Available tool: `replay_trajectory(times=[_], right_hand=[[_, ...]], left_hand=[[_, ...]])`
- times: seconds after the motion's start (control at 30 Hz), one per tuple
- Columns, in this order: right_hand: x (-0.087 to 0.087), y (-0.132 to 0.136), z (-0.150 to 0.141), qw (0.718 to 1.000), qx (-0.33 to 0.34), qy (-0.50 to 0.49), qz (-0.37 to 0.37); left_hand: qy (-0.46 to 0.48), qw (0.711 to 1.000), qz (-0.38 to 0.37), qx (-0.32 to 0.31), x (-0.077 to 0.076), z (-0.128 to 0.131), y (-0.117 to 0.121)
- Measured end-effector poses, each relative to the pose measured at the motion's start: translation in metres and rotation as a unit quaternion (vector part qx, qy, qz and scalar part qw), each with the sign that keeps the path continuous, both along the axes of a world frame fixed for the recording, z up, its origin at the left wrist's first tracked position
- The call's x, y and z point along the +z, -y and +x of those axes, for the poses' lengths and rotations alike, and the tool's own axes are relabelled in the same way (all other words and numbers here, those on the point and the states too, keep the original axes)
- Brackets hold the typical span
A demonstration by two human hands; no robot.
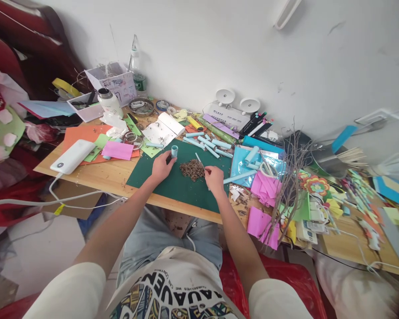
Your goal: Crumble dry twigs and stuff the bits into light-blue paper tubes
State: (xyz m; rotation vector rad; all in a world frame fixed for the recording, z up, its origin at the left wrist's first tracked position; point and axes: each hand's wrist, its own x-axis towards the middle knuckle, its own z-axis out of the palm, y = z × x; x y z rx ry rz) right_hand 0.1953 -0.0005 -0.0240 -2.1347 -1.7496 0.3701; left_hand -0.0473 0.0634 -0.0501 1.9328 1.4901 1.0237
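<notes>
My left hand point(162, 167) is closed around a short light-blue paper tube point(174, 151), held upright above a dark green cutting mat point(179, 186). My right hand point(214, 178) rests on the mat just right of a small heap of brown dried bits point(192, 169). Its fingers are pinched together at the heap's edge, next to a thin pale stick point(198, 158); what they hold is too small to name. Several more light-blue rolled tubes point(208, 144) lie at the mat's far edge.
A white power bank point(72, 155) with a cable lies at the left on orange paper. Pink paper scraps point(264, 188), bare twigs point(287, 177), scissors, markers point(256, 124), a bottle and boxes crowd the wooden table point(96, 175). A red seat is below me.
</notes>
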Motion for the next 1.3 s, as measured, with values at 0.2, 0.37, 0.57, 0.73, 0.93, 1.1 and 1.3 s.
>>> replay_trajectory(times=[0.2,0.37,0.57,0.73,0.93,1.1,1.3], right_hand=[[0.003,-0.001,0.01,0.999,-0.039,0.025,0.005],[0.014,-0.009,0.008,0.999,-0.006,0.032,0.036],[0.017,-0.037,-0.013,0.998,0.064,-0.013,-0.005],[0.022,-0.044,-0.021,0.997,0.068,-0.036,0.007],[0.031,-0.035,-0.015,0.978,0.059,-0.194,0.048],[0.026,-0.03,-0.016,0.98,0.064,-0.177,0.069],[0.022,-0.025,-0.019,0.977,0.076,-0.188,0.067]], left_hand=[[0.01,1.0,-0.007,-0.012,0.0,0.015,-0.008],[0.016,0.999,0.011,-0.026,-0.001,0.025,-0.015],[0.008,1.0,-0.001,-0.029,0.002,0.027,-0.016],[-0.008,0.999,0.009,-0.044,0.004,0.026,-0.014],[0.005,0.999,0.006,-0.051,0.003,0.026,-0.014],[0.022,0.998,-0.003,-0.054,0.002,0.027,-0.015],[0.002,0.999,-0.003,-0.046,0.003,0.027,-0.015]])
